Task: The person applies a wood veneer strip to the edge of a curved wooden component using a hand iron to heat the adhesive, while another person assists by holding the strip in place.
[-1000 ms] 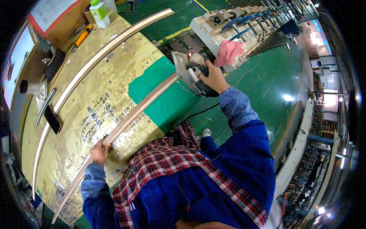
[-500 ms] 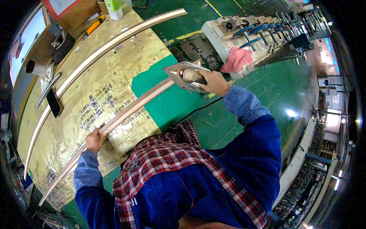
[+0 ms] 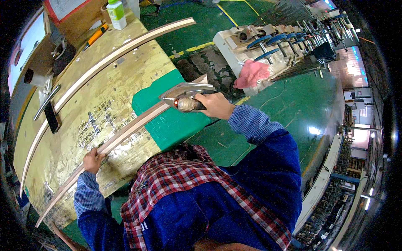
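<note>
My right hand [image 3: 217, 105] is closed round the wrapped handle of a clothes iron [image 3: 178, 90]. The iron rests on or just over the right part of a long, narrow wooden strip [image 3: 130, 129], whose end shows beyond it. Under that part of the strip, a green sheet [image 3: 165, 134] covers the table corner. My left hand [image 3: 93, 160] grips the same strip farther left, its thumb and fingers at the strip's edges. Whether the iron's sole touches the wood is hard to see.
A second curved strip [image 3: 113, 56] lies across the far side of the worn table [image 3: 138, 73]. Near its left part is a hammer [image 3: 51, 117]. An orange cutter [image 3: 97, 34] and a white-green bottle [image 3: 116, 16] stand farther back. A clamp rack [image 3: 234, 50] holds a pink cloth [image 3: 252, 73].
The iron, in my right hand, has moved left and nearer along the strip, its body turning. My left hand still grips the strip. The whole view has shifted slightly.
</note>
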### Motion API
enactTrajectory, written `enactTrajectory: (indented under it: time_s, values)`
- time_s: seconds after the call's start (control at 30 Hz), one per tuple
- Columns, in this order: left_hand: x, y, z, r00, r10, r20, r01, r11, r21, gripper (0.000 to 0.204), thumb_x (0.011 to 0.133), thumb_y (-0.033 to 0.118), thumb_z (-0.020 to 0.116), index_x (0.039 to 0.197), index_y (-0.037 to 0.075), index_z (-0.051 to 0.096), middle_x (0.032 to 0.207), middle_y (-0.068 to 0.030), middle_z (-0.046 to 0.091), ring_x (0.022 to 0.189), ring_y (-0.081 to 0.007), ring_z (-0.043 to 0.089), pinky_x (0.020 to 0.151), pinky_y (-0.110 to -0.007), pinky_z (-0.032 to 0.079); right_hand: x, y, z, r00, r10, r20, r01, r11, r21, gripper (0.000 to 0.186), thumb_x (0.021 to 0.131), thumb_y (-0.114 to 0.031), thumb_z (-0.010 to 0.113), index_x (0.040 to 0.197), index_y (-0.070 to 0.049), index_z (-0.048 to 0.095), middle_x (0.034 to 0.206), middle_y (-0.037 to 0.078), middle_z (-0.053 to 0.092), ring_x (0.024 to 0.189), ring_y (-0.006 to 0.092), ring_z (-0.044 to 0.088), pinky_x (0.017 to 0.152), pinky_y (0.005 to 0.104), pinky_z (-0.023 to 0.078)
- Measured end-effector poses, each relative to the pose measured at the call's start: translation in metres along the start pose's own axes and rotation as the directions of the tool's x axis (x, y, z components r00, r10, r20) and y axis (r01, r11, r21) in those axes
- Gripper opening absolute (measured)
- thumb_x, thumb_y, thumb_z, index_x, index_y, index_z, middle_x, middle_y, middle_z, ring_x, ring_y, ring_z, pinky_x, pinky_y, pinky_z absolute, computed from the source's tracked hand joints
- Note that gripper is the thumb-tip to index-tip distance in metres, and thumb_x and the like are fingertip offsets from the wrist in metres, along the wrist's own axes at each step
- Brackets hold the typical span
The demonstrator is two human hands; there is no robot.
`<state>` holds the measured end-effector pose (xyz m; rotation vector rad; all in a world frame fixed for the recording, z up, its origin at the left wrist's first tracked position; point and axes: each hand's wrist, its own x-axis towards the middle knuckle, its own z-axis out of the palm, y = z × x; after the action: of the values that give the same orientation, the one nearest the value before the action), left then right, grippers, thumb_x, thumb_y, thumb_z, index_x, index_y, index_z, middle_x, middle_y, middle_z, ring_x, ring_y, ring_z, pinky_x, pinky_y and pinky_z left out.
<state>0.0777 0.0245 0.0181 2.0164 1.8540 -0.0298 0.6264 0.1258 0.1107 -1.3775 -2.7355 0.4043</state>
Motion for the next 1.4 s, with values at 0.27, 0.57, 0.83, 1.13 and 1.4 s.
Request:
enactTrajectory:
  time_s: [0.27, 0.57, 0.83, 1.13, 1.4]
  values:
    - [-0.006, 0.004, -0.002, 0.999, 0.012, -0.047, -0.010, 0.999, 0.041, 0.039, 0.077, 0.036, 0.067, 0.099, 0.006, 0.055, 0.076, -0.0114, 0.062, 0.074, -0.0321, 0.058, 0.068, -0.042, 0.045, -0.008, 0.032, -0.028, 0.913, 0.406, -0.023, -0.404, 0.912, 0.066, 0.051, 0.076, -0.042, 0.062, 0.108, -0.004, 0.049, 0.077, 0.022, 0.062, 0.072, 0.0388, 0.062, 0.063, 0.0482, 0.049]
    - [-0.019, 0.006, 0.013, 0.995, -0.039, -0.088, 0.046, 0.996, 0.079, 0.035, 0.080, 0.035, 0.064, 0.102, 0.009, 0.055, 0.082, -0.0101, 0.062, 0.080, -0.0294, 0.060, 0.080, -0.042, 0.042, -0.014, 0.073, -0.042, 0.858, 0.481, -0.179, -0.447, 0.872, 0.201, 0.046, 0.070, -0.028, 0.067, 0.100, 0.004, 0.055, 0.084, 0.027, 0.062, 0.079, 0.0421, 0.060, 0.071, 0.0453, 0.049]
    - [-0.034, 0.010, 0.027, 0.971, 0.104, -0.214, -0.053, 0.972, 0.229, 0.025, 0.073, 0.016, 0.061, 0.096, 0.009, 0.055, 0.090, -0.0104, 0.056, 0.082, -0.0307, 0.054, 0.077, -0.042, 0.043, 0.027, 0.040, -0.051, 0.946, 0.323, 0.014, -0.322, 0.937, 0.135, 0.039, 0.068, -0.023, 0.065, 0.095, 0.001, 0.053, 0.081, 0.025, 0.062, 0.077, 0.0400, 0.061, 0.070, 0.0459, 0.049]
    - [-0.029, 0.018, 0.012, 0.988, 0.046, -0.150, -0.027, 0.991, 0.129, 0.030, 0.075, 0.023, 0.064, 0.098, 0.009, 0.053, 0.092, -0.0099, 0.058, 0.083, -0.0304, 0.057, 0.076, -0.041, 0.044, 0.069, -0.058, -0.040, 0.965, 0.255, 0.053, -0.260, 0.957, 0.125, 0.046, 0.072, -0.026, 0.066, 0.105, 0.002, 0.050, 0.078, 0.027, 0.061, 0.073, 0.0423, 0.060, 0.066, 0.0477, 0.048]
    - [-0.013, 0.009, 0.015, 0.974, 0.050, -0.222, -0.040, 0.998, 0.049, 0.034, 0.078, 0.040, 0.065, 0.088, 0.009, 0.054, 0.077, -0.0106, 0.060, 0.070, -0.0317, 0.060, 0.060, -0.043, 0.047, 0.094, -0.163, -0.001, 0.987, 0.158, 0.037, -0.162, 0.974, 0.157, 0.046, 0.075, -0.032, 0.065, 0.104, 0.000, 0.049, 0.072, 0.024, 0.060, 0.067, 0.0404, 0.060, 0.061, 0.0479, 0.049]
